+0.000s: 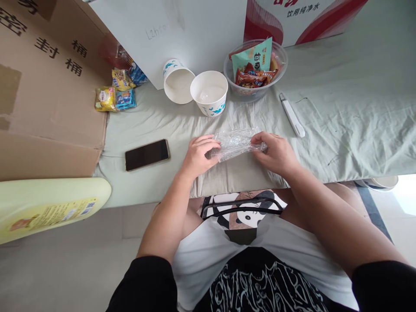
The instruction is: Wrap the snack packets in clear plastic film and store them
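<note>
A crumpled sheet of clear plastic wrap (236, 142) stretches between my two hands, low over the pale green cloth. My left hand (200, 155) grips its left end, thumb below and fingers on top. At the other end, my right hand (275, 151) pinches the film between thumb and fingers. Just beyond the wrap stands an upright paper cup (214, 108), white with blue marks. A second paper cup (173, 89) lies tilted beside it, its mouth facing me. To the right of my right hand lies a slim white utility-knife-like tool (292, 116).
A clear plastic bowl (250, 93) holds several snack packets. A black phone (147, 154) lies at left, with small snack packs (115, 99) behind it. Cardboard boxes (52, 112) and a white carton (201, 30) border the surface. A yellow-green jug (52, 208) juts in at lower left.
</note>
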{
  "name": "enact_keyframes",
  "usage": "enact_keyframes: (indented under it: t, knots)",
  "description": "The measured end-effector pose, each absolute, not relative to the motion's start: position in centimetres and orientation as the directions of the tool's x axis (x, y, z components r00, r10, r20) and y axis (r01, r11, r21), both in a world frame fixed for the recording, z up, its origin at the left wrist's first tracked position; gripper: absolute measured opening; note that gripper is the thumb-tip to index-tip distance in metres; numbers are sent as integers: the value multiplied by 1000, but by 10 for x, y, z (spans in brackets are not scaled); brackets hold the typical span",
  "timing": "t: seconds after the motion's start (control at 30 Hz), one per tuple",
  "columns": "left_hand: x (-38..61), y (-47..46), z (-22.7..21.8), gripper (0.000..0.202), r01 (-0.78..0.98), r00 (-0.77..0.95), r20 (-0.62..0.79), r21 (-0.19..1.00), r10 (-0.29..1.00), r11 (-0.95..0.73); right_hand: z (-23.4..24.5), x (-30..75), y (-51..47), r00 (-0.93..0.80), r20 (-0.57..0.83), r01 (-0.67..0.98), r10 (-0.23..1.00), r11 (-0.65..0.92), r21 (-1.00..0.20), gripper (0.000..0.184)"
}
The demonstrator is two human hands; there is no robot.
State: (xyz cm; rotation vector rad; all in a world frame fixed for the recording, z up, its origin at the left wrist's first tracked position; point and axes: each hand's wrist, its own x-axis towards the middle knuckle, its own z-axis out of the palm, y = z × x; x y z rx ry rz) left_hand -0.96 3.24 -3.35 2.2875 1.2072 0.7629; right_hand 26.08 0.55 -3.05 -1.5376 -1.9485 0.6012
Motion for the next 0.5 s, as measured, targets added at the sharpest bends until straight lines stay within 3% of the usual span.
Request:
enact_keyframes:
  t: [0.1, 0.23, 0.5]
  knots:
    - [-5, 29, -31, 16, 532, 426, 276, 694, 862, -485, -25, 258, 4, -123, 110, 690, 986, 164, -705, 23]
    - [0, 25, -28, 30, 529, 325, 145, 791, 935, -307, -19, 255, 2, -81, 19, 601, 997, 64, -797, 37]
    - [0, 25, -25, 21, 542, 239, 6, 829, 971, -139, -17, 255, 2, 11, 39, 586, 999, 25, -810, 37]
